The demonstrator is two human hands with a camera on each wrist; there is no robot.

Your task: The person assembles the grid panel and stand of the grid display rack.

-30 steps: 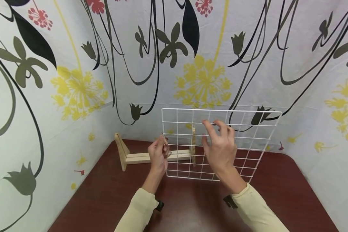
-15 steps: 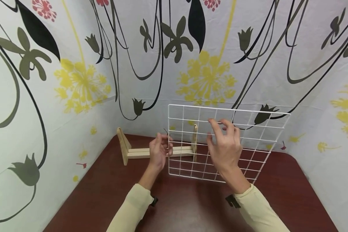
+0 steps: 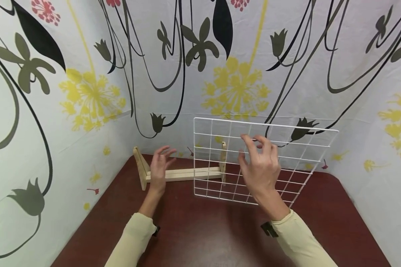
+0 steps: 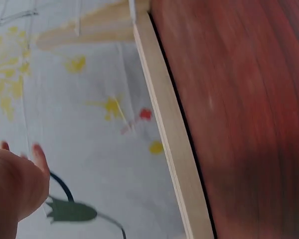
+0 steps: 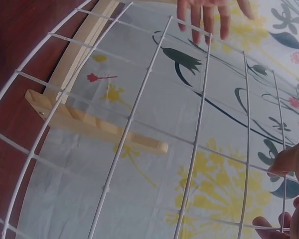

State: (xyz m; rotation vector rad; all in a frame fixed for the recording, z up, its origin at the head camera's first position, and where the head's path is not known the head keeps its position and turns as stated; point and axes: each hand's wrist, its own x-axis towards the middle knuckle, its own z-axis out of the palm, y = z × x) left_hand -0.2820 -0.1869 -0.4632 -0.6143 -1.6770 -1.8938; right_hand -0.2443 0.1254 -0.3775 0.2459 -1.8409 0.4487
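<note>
A white wire grid panel (image 3: 230,137) is held up, tilted, by my right hand (image 3: 262,165) in the head view. The fingers and thumb of that hand curl at the wires near its upper middle; the right wrist view shows the fingertips (image 5: 276,169) at the grid's bars. My left hand (image 3: 159,168) is off the panel, to its left, with its fingers spread and nothing in them. It overlaps the left part of a pale wooden stand (image 3: 183,175), two uprights joined by a long rail. In the left wrist view the rail (image 4: 175,124) runs along the reddish table.
The dark red table (image 3: 200,230) ends at a floral cloth (image 3: 147,100) hanging behind and at both sides. The stand's right upright (image 3: 223,159) shows through the grid in the head view.
My left hand has let go of the panel's left edge and moved left, its fingers opening. The right hand keeps holding the panel, which has shifted slightly right and up.
</note>
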